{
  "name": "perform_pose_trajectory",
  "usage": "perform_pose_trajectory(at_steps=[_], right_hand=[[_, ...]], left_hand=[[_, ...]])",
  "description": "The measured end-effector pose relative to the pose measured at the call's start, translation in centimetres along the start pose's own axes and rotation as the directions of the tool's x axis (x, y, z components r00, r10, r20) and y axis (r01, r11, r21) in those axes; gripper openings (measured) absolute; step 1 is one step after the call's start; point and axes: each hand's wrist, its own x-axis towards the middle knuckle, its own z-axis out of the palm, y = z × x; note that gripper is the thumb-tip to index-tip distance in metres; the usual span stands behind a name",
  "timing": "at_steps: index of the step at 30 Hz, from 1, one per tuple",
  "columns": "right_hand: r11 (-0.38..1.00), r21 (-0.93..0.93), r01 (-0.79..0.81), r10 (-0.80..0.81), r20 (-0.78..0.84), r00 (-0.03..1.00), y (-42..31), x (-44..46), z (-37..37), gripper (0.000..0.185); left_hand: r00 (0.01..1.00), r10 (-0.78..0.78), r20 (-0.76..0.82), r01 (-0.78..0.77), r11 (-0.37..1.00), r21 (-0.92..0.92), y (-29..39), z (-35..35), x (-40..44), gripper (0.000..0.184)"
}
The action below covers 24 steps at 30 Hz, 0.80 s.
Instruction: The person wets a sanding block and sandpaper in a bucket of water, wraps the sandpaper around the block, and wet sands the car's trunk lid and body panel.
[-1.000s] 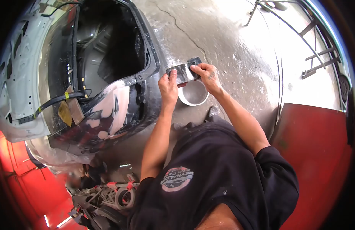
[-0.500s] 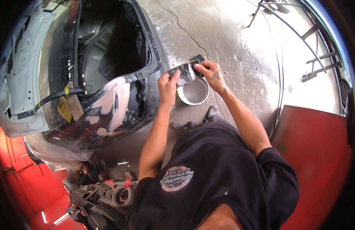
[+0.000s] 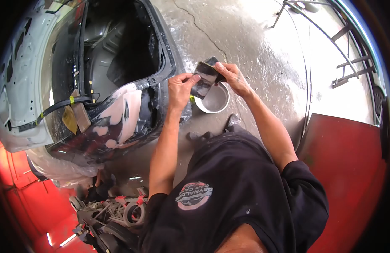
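A dark, flat, glossy sheet (image 3: 202,85) is held between both hands above a white bucket (image 3: 212,101). My left hand (image 3: 180,89) pinches its left edge between thumb and fingers. At its upper right, my right hand (image 3: 235,79) is closed on a small dark block (image 3: 212,61) that touches the sheet. What exactly the sheet and block are cannot be made out. The bucket stands on the floor, partly hidden by the sheet.
A dark car body (image 3: 172,67) with pinkish filler patches (image 3: 129,110) stands at the left. Car parts (image 3: 113,219) lie at the lower left, near another person (image 3: 103,187). A red panel (image 3: 342,168) is at the right, a metal frame (image 3: 325,33) at the upper right.
The sheet has turned from nearly level to steeply slanted between the hands. My left hand has shifted slightly left and up, its fingers now pointing right.
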Motion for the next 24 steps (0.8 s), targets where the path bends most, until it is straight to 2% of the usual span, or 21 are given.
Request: perform_pose_trajectory(at_steps=[2, 5, 7, 8, 12, 14, 15, 16, 17, 18, 20, 21, 22, 24], right_hand=[[0.998, -0.029, 0.051, -0.05, 0.025, 0.998, 0.0, -0.7, 0.5, 0.046], [0.996, -0.049, 0.076, -0.076, -0.013, 0.997, 0.3, -0.9, 1.3, 0.038], [0.991, -0.095, 0.089, -0.097, -0.08, 0.992, -0.6, -0.9, 2.2, 0.037], [0.977, -0.163, 0.138, -0.161, -0.139, 0.977, -1.2, -1.2, 2.7, 0.039], [0.972, -0.143, 0.185, -0.213, -0.219, 0.952, -2.2, -1.3, 3.7, 0.038], [0.979, -0.07, 0.191, -0.202, -0.243, 0.949, -1.1, -0.5, 3.9, 0.036], [0.977, -0.1, 0.188, -0.209, -0.262, 0.942, -0.9, -0.2, 4.0, 0.036], [0.974, -0.129, 0.188, -0.217, -0.28, 0.935, -0.8, -0.1, 3.8, 0.036], [0.969, -0.157, 0.193, -0.232, -0.291, 0.928, -1.0, 0.3, 3.7, 0.035], [0.939, -0.263, 0.221, -0.288, -0.25, 0.924, -3.2, -0.7, 4.0, 0.036], [0.941, -0.23, 0.247, -0.304, -0.26, 0.916, -3.0, -0.2, 4.2, 0.038], [0.931, -0.28, 0.237, -0.31, -0.257, 0.915, -2.2, 0.2, 3.7, 0.037], [0.917, -0.33, 0.223, -0.315, -0.258, 0.913, -1.1, 0.7, 3.2, 0.037], [0.984, -0.159, 0.081, -0.123, -0.28, 0.952, 0.2, 1.4, 2.7, 0.037]], left_hand=[[0.997, -0.028, -0.075, 0.015, 0.987, -0.163, -1.5, -0.2, 0.2, 0.012], [0.996, -0.057, -0.072, 0.037, 0.968, -0.249, -1.6, 0.2, 0.1, 0.011], [0.994, -0.08, -0.078, 0.06, 0.971, -0.233, -2.1, 0.2, 0.0, 0.009], [0.992, -0.092, -0.082, 0.072, 0.972, -0.224, -2.4, 0.1, 0.0, 0.008], [0.989, -0.095, -0.113, 0.061, 0.961, -0.271, -3.1, 1.0, 0.0, 0.01], [0.988, -0.087, -0.126, 0.052, 0.966, -0.255, -3.4, 1.0, 0.3, 0.011], [0.987, -0.083, -0.135, 0.048, 0.968, -0.246, -3.4, 0.9, 0.3, 0.012], [0.987, -0.078, -0.143, 0.062, 0.991, -0.117, -2.3, 0.9, 0.0, 0.017], [0.988, -0.098, -0.122, 0.086, 0.991, -0.098, -1.4, 0.9, -0.3, 0.021], [0.99, -0.082, -0.115, 0.074, 0.995, -0.066, -1.3, 1.0, -0.5, 0.023], [0.981, -0.125, -0.149, 0.112, 0.989, -0.097, -1.2, 1.5, -0.8, 0.025], [0.981, -0.11, -0.162, 0.093, 0.99, -0.111, -1.7, 1.6, -0.7, 0.024], [0.978, -0.111, -0.179, 0.084, 0.985, -0.153, -2.6, 1.8, -0.4, 0.024], [0.968, -0.062, -0.245, 0.023, 0.987, -0.161, -3.5, 1.8, 0.1, 0.023]])
